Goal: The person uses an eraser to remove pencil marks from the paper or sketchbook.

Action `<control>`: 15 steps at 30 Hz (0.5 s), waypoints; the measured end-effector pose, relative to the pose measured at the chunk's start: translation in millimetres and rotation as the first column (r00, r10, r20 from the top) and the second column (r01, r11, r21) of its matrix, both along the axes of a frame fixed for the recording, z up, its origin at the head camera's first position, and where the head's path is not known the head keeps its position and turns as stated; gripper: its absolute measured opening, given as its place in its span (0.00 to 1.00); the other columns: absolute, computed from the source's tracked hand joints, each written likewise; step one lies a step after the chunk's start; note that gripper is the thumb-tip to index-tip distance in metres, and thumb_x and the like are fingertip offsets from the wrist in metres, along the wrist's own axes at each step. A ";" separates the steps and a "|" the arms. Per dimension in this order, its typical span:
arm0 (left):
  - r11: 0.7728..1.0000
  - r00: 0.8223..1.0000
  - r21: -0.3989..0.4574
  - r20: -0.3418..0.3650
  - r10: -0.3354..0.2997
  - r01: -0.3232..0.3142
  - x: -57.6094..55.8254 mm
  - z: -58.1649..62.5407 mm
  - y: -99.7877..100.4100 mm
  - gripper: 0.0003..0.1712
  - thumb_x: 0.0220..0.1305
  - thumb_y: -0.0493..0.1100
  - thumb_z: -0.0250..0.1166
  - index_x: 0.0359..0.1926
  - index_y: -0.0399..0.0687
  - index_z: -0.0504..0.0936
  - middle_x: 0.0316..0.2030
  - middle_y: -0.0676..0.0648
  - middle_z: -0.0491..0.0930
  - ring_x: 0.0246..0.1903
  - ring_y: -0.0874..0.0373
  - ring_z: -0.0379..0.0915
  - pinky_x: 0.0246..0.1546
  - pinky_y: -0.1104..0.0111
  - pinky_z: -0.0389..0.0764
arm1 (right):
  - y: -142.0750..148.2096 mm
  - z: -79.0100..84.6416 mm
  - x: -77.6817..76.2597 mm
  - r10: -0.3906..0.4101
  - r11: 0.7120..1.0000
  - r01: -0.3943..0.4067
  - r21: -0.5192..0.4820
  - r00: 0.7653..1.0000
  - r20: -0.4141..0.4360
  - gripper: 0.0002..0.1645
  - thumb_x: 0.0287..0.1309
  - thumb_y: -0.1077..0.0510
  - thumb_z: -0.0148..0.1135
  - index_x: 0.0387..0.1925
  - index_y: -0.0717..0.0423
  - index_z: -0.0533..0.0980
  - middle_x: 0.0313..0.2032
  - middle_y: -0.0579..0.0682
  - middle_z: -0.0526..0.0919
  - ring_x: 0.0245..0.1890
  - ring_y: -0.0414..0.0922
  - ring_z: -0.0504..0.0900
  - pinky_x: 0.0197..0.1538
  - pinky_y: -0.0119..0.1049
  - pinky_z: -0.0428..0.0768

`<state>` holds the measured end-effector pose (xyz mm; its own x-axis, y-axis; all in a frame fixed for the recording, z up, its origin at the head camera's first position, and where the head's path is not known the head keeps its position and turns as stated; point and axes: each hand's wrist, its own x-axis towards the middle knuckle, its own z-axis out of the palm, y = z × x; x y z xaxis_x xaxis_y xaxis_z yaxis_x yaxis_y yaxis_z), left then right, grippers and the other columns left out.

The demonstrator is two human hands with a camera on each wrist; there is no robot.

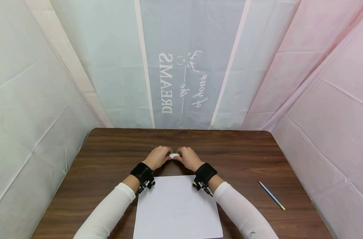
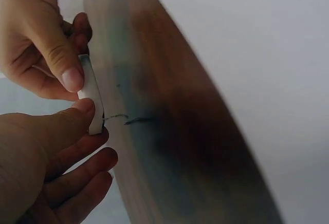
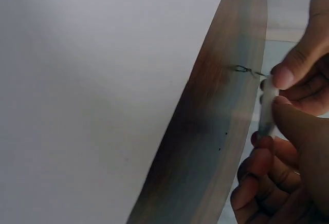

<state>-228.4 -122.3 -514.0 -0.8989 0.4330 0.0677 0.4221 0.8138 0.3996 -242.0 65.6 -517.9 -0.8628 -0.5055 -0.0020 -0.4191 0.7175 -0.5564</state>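
Observation:
Both hands meet over the far half of the wooden table and hold one small white eraser point(image 1: 174, 155) between them. My left hand point(image 1: 158, 157) pinches one end with thumb and fingers; my right hand point(image 1: 190, 158) pinches the other. In the left wrist view the eraser point(image 2: 91, 93) is a flat, narrow bar with both thumbs on its near face. A thin dark strand point(image 2: 115, 116) trails from its edge there. The right wrist view shows the eraser point(image 3: 267, 106) partly covered by fingers, with a dark curled strand point(image 3: 247, 70) beside it.
A large white paper sheet point(image 1: 178, 205) with faint pencil marks lies on the table point(image 1: 109, 156) below the wrists. Off to the right is a light blue pencil point(image 1: 272, 196). Pale curtains point(image 1: 187, 30) hang behind and along both sides.

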 end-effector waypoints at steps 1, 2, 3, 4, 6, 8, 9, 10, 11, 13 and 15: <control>1.000 1.000 -0.006 0.005 -0.001 0.001 0.0 -1.6 0.4 0.08 0.65 0.39 0.69 0.45 0.44 0.86 0.41 0.46 0.87 0.37 0.56 0.83 0.38 0.65 0.84 | 0.0 -0.4 -0.4 -0.002 1.000 0.002 0.003 1.000 0.013 0.14 0.66 0.53 0.66 0.45 0.60 0.84 0.30 0.51 0.86 0.23 0.37 0.77 0.28 0.29 0.75; 1.000 1.000 -0.008 0.008 -0.001 0.001 0.1 -3.0 0.6 0.09 0.65 0.39 0.69 0.45 0.43 0.86 0.41 0.46 0.87 0.38 0.56 0.83 0.39 0.65 0.84 | -0.1 -0.6 -0.8 -0.003 1.000 0.003 0.007 1.000 0.023 0.14 0.66 0.54 0.66 0.46 0.60 0.83 0.31 0.51 0.86 0.23 0.38 0.78 0.29 0.30 0.76; 1.000 1.000 -0.012 0.010 0.000 0.000 0.2 -4.5 0.9 0.09 0.65 0.39 0.69 0.46 0.43 0.86 0.42 0.46 0.87 0.38 0.55 0.84 0.39 0.65 0.84 | -0.2 -0.9 -1.1 -0.003 1.000 0.003 0.012 1.000 0.030 0.15 0.66 0.54 0.66 0.46 0.60 0.83 0.32 0.52 0.87 0.24 0.38 0.78 0.30 0.30 0.76; 1.000 1.000 -0.013 0.011 0.000 0.000 0.4 -5.9 1.1 0.09 0.65 0.39 0.69 0.46 0.43 0.86 0.42 0.45 0.87 0.38 0.55 0.84 0.39 0.65 0.84 | -0.2 -1.4 -1.4 -0.003 1.000 0.002 0.017 0.999 0.035 0.15 0.66 0.54 0.66 0.47 0.60 0.83 0.33 0.52 0.87 0.25 0.38 0.79 0.30 0.30 0.77; 1.000 1.000 -0.021 0.005 0.001 -0.001 0.6 -8.4 1.5 0.09 0.65 0.39 0.70 0.45 0.43 0.86 0.41 0.46 0.87 0.38 0.55 0.84 0.39 0.65 0.84 | -0.4 -2.8 -2.0 -0.002 1.000 0.001 0.025 0.999 0.041 0.15 0.66 0.53 0.66 0.48 0.59 0.83 0.34 0.52 0.87 0.25 0.38 0.79 0.31 0.30 0.77; 1.000 1.000 -0.027 -0.002 0.000 0.000 0.5 -9.9 2.1 0.09 0.65 0.40 0.70 0.45 0.44 0.86 0.41 0.46 0.87 0.39 0.55 0.84 0.39 0.65 0.84 | -0.2 -4.2 -2.3 -0.002 1.000 0.001 0.031 0.999 0.043 0.15 0.66 0.53 0.66 0.49 0.59 0.83 0.34 0.51 0.87 0.25 0.37 0.79 0.32 0.30 0.77; 1.000 1.000 -0.027 -0.002 -0.002 0.002 0.5 -10.3 2.4 0.09 0.65 0.40 0.70 0.45 0.44 0.86 0.41 0.46 0.87 0.38 0.55 0.84 0.39 0.65 0.84 | -0.1 -5.0 -2.5 0.000 0.999 -0.002 0.032 0.999 0.046 0.15 0.66 0.53 0.66 0.49 0.59 0.83 0.33 0.51 0.87 0.25 0.37 0.78 0.31 0.30 0.76; 1.000 1.000 -0.030 -0.002 -0.004 0.003 0.6 -10.7 2.8 0.08 0.65 0.40 0.70 0.44 0.44 0.86 0.41 0.46 0.87 0.38 0.55 0.84 0.39 0.65 0.84 | 0.2 -6.0 -2.7 0.001 0.999 -0.003 0.034 0.999 0.045 0.15 0.67 0.53 0.66 0.48 0.59 0.83 0.32 0.50 0.86 0.24 0.37 0.78 0.30 0.30 0.76; 0.999 1.000 -0.034 0.000 -0.005 0.005 0.7 -10.7 3.3 0.08 0.65 0.40 0.70 0.44 0.44 0.86 0.41 0.46 0.87 0.38 0.55 0.84 0.39 0.65 0.84 | 0.4 -6.8 -2.7 0.002 0.999 -0.003 0.034 0.999 0.046 0.14 0.66 0.53 0.66 0.48 0.58 0.83 0.31 0.50 0.86 0.23 0.37 0.77 0.30 0.30 0.75; 0.999 1.000 -0.040 0.003 -0.004 0.004 1.0 -10.7 4.2 0.08 0.65 0.40 0.70 0.44 0.43 0.86 0.41 0.46 0.87 0.39 0.55 0.84 0.39 0.64 0.85 | 0.7 -8.3 -2.4 0.003 0.999 -0.005 0.039 0.999 0.043 0.13 0.66 0.53 0.66 0.46 0.58 0.83 0.29 0.48 0.85 0.22 0.37 0.76 0.28 0.29 0.73; 0.999 1.000 -0.043 0.011 -0.002 0.003 1.6 -10.6 5.0 0.08 0.64 0.40 0.70 0.43 0.43 0.86 0.40 0.46 0.87 0.38 0.54 0.84 0.39 0.64 0.85 | 1.0 -9.5 -2.1 0.010 0.999 -0.011 0.040 0.999 0.037 0.12 0.66 0.54 0.66 0.44 0.58 0.83 0.27 0.48 0.84 0.21 0.38 0.75 0.27 0.29 0.72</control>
<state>-226.9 -117.3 -524.7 -0.8984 0.4374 0.0391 0.4198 0.8293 0.3689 -244.1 66.6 -527.4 -0.8564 -0.5134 -0.0543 -0.4062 0.7350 -0.5429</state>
